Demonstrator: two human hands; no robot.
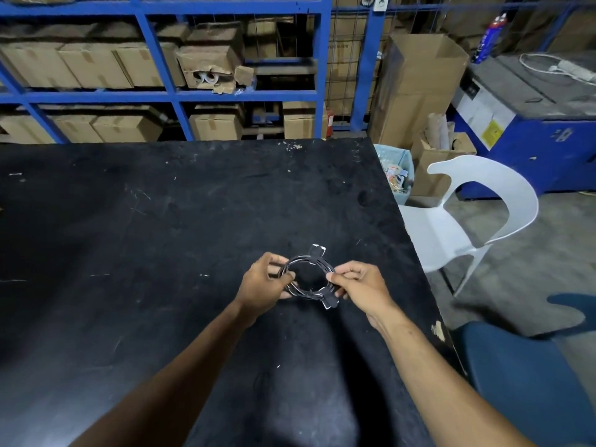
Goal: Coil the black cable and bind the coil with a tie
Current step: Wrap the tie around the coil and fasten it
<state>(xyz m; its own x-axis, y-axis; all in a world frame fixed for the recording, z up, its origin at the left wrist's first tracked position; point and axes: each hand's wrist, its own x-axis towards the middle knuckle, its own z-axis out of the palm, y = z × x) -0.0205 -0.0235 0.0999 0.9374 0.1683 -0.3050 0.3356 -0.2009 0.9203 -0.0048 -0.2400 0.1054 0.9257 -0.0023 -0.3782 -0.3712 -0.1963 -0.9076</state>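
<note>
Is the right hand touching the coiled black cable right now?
Touching. The head view shows the right hand pinching the coiled black cable at its right side, fingertips closed on the strands; the left hand grips the opposite side.

the light is dim and cool, coming from above and behind the viewer, so broad soft shadows of the arms fall across the near part of the black counter (161, 221) below both grips. the counter's matte top takes a faint grey sheen beyond the grips and to their left, with no hard glare. the black cable (306, 279) shows thin bright highlights along its strands, yet blends into the dark surface. detail is soft throughout, smeared on the blue shelving (161, 95) far beyond the grips. wide-angle distortion bows the shelf rails and stretches the forearms at the lower edge.
</note>
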